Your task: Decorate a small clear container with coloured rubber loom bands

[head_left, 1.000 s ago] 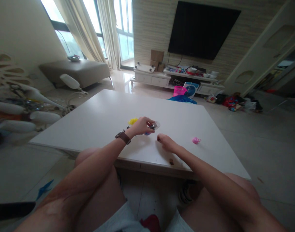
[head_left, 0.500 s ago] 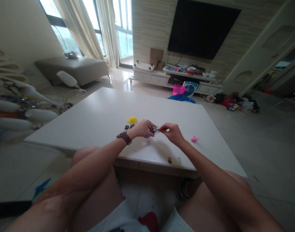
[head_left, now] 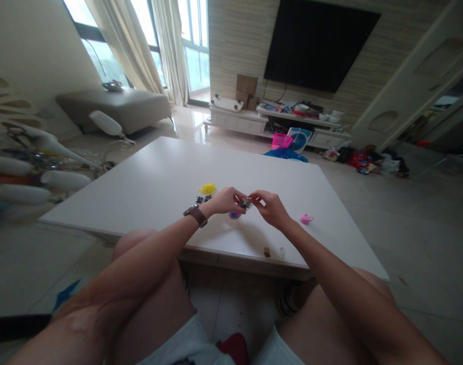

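Over the white table, my left hand [head_left: 227,201] is closed around a small dark-and-clear object [head_left: 245,203], too small to identify. From the right, the fingertips of my right hand [head_left: 270,207] pinch at its upper right edge; whether they grip a separate piece is not visible. Below my left fingers rests a small blue-and-pink item [head_left: 235,215], partly covered. Beyond my left wrist lie a heap of small yellow pieces [head_left: 207,189] and several black spiky pieces [head_left: 203,199]. A small pink item with a loop [head_left: 306,219] is to the right of my right hand.
Near the front edge of the table [head_left: 159,172] lie a small brown-and-yellow piece [head_left: 267,252] and a clear piece [head_left: 282,252]. A chandelier with white shades [head_left: 66,180] stands close on the left. Past the table are a pink basket [head_left: 281,141] and a low cabinet [head_left: 237,122].
My right fingertips have moved slightly up and left, closer against the small object. The object has turned in my left fingers, and more of the blue-and-pink item shows.
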`<state>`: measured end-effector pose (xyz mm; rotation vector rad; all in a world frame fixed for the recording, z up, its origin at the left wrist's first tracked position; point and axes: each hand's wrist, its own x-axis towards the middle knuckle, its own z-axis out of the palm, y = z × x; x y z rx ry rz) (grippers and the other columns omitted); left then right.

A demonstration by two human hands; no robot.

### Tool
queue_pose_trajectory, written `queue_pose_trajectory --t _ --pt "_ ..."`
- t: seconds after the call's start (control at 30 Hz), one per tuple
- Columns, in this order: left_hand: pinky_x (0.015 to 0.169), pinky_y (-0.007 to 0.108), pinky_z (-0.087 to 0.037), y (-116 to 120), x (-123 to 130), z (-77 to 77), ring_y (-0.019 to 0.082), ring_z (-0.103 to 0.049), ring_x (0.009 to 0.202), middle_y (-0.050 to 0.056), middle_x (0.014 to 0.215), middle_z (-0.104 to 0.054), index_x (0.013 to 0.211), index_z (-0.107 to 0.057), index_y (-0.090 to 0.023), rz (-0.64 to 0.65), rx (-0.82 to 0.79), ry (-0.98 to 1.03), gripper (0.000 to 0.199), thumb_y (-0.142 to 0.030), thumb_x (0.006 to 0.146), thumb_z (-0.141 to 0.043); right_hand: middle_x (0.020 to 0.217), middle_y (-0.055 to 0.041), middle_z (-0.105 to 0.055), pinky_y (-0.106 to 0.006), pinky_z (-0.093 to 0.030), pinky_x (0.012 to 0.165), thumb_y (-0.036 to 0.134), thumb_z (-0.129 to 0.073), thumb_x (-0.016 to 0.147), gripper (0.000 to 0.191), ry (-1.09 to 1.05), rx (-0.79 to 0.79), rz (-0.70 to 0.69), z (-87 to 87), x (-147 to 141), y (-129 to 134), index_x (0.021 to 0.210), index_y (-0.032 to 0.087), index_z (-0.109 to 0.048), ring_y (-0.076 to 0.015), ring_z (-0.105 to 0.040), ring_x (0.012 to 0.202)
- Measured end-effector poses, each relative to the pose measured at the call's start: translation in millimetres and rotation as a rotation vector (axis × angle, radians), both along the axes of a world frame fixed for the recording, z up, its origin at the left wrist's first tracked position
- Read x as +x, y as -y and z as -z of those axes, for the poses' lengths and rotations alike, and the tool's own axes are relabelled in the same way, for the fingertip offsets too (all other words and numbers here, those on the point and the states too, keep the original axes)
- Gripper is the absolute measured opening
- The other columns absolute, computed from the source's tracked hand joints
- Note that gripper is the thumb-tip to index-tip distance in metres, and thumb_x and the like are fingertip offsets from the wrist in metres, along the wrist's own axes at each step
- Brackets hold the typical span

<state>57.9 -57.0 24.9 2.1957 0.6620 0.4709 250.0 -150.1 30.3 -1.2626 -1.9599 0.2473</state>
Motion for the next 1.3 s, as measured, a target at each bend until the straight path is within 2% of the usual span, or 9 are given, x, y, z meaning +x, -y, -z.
queue_pose_trajectory --t 0.13,0.3,0.5,0.67,0.87,1.03,1.17,1.3 --pt "0.064 0.023 -0.045 1 0 -0.5 0.014 -0.062 0.069 0.002 0.074 -0.073 0.097 -0.081 -0.016 0.003 -0.074 0.051 0.034 -0.025 0.064 -0.081 0.087 -0.0025 -0.071 -0.028 -0.05 0.073 0.016 -0.056 0.092 0.014 -0.02 -0.018 -0.001 -3.4 -1 4 0.101 0.022 -0.063 -0.0171 -0.067 0.079" --pt "0.064 0.023 -0.046 1 1 -0.9 0.013 -0.062 0.068 0.002 0.073 -0.072 0.094 -0.081 -0.016 -0.002 -0.084 0.068 0.033 -0.024 0.063 -0.081 0.092 -0.0045 -0.068 -0.03 -0.049 0.077 0.015 -0.053 0.093 0.014 0.091 0.024 -0.005 -7.4 -2 7 0.102 0.022 -0.06 -0.0184 -0.063 0.083" --pt "0.064 0.023 -0.047 3 0 -4.3 0.014 -0.062 0.07 0.002 0.077 -0.074 0.103 -0.08 -0.017 -0.024 -0.112 0.081 0.04 -0.024 0.063 -0.081 0.096 -0.0061 -0.063 -0.031 -0.048 0.076 0.013 -0.049 0.092 0.015 0.099 0.044 -0.003 -12.5 -3 10 0.098 0.022 -0.06 -0.0187 -0.06 0.082" --pt "0.065 0.023 -0.047 4 -1 -7.3 0.013 -0.062 0.068 0.002 0.074 -0.073 0.093 -0.081 -0.016 -0.004 -0.127 0.096 0.03 -0.022 0.064 -0.08 0.095 -0.0066 -0.066 -0.034 -0.05 0.082 0.013 -0.049 0.093 0.018 0.134 0.048 -0.036 -11.7 -3 10 0.103 0.023 -0.06 -0.0215 -0.061 0.089" --pt "0.064 0.023 -0.048 -1 -2 -4.0 0.014 -0.063 0.069 0.002 0.074 -0.073 0.095 -0.081 -0.016 -0.024 -0.13 0.132 0.033 -0.023 0.063 -0.081 0.098 -0.0086 -0.066 -0.038 -0.048 0.09 0.015 -0.052 0.093 0.017 0.13 0.134 0.005 -13.7 -5 11 0.104 0.021 -0.062 -0.0247 -0.058 0.101" --pt "0.064 0.023 -0.048 -2 -4 -5.3 0.015 -0.064 0.071 0.002 0.075 -0.073 0.098 -0.081 -0.017 -0.005 -0.128 0.138 0.035 -0.023 0.064 -0.08 0.1 -0.0071 -0.069 -0.042 -0.043 0.094 0.02 -0.056 0.093 0.018 0.156 0.056 -0.012 -13.8 -7 11 0.11 0.023 -0.061 -0.0259 -0.058 0.106" --pt "0.066 0.024 -0.049 0 -5 -8.4 0.016 -0.065 0.074 0.003 0.078 -0.074 0.101 -0.081 -0.017 -0.006 -0.138 0.136 0.038 -0.025 0.063 -0.081 0.098 -0.0066 -0.069 -0.042 -0.039 0.092 0.022 -0.054 0.094 0.011 0.128 0.082 0.052 -14.2 -8 11 0.103 0.022 -0.061 -0.0255 -0.058 0.102" --pt "0.065 0.024 -0.048 1 -7 -11.2 0.016 -0.065 0.073 0.002 0.073 -0.072 0.103 -0.08 -0.016 0.02 -0.129 0.148 0.04 -0.024 0.063 -0.081 0.097 -0.0058 -0.069 -0.042 -0.038 0.091 0.023 -0.053 0.095 0.01 0.164 0.046 0.02 -16.0 -8 10 0.1 0.023 -0.062 -0.0254 -0.057 0.102"
